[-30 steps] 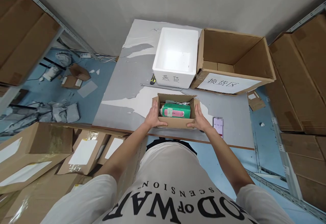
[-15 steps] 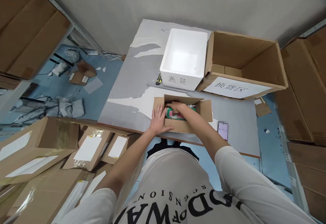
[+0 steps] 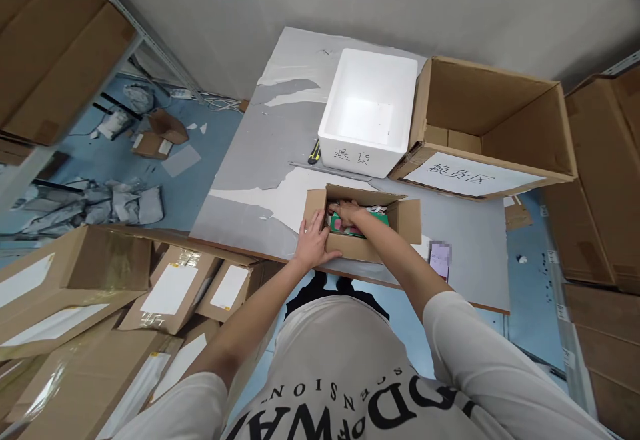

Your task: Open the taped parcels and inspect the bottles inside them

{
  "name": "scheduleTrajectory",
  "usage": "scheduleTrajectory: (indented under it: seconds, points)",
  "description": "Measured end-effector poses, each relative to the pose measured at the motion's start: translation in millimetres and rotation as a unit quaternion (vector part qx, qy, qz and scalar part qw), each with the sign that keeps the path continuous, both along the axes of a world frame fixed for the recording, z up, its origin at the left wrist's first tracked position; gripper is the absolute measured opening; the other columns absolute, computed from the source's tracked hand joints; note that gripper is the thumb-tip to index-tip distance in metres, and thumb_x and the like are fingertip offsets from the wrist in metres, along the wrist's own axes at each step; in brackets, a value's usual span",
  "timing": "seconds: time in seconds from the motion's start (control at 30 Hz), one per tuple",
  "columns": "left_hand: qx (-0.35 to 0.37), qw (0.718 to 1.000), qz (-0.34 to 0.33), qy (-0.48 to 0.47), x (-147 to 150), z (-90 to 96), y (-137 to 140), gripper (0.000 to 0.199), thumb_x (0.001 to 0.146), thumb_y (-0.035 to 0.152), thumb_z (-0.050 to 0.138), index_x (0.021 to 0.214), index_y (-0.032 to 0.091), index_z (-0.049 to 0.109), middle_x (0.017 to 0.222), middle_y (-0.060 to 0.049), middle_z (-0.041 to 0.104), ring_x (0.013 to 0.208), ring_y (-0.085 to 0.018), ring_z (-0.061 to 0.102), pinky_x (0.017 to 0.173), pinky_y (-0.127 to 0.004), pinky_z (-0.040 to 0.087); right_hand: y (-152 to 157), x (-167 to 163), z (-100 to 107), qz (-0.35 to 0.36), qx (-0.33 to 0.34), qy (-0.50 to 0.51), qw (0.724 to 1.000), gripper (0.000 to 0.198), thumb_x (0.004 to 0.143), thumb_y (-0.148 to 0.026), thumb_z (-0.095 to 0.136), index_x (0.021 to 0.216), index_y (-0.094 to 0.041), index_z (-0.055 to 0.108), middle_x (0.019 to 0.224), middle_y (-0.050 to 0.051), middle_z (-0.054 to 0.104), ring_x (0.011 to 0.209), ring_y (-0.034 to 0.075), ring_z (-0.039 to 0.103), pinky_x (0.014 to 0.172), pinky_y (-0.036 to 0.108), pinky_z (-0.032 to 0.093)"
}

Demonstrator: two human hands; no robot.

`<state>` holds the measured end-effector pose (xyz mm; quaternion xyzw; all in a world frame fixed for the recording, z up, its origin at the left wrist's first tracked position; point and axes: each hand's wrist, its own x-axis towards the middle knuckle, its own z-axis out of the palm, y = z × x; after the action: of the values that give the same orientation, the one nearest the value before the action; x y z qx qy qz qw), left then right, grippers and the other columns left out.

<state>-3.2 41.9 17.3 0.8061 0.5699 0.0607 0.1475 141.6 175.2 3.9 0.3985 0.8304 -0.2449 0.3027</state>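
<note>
Here, green/pink pkg (image 3: 382, 217) in ctn (image 3: 354, 248); R hand (image 3: 347, 213) grip unclear, L hand (image 3: 311, 245) spread.

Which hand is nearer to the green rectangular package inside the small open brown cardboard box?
Right. The right hand is inside the cardboard box, over the left end of the green package; the left hand is outside, on the box's near left corner.
</note>
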Motion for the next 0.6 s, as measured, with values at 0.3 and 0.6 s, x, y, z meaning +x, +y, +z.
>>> scheduleTrajectory:
  seconds: [0.3,0.6]
  points:
    - [0.004,1.0,0.004,0.018,7,1.4,2,0.067,0.067,0.07,0.063,0.105,0.016,0.065,0.156,-0.018,0.018,0.143,-0.037,0.021,0.109,-0.058,0.023,-6,3,6,0.077,0.029,0.012,0.997,0.06,0.073,-0.029,0.07,0.13,-0.024,0.053,0.115,0.013,0.063,0.107,0.029,0.057,0.096,0.044,0.035]
    - [0.018,1.0,0.022,0.012,8,-4.0,4,0.063,0.068,0.068,0.064,0.101,0.016,0.067,0.155,-0.018,0.022,0.142,-0.039,0.023,0.11,-0.059,0.023,-24,53,36,0.025,0.203,0.205,0.957,0.041,0.075,-0.042,0.066,0.109,-0.019,0.062,0.107,0.013,0.056,0.104,0.028,0.05,0.095,0.041,0.032]
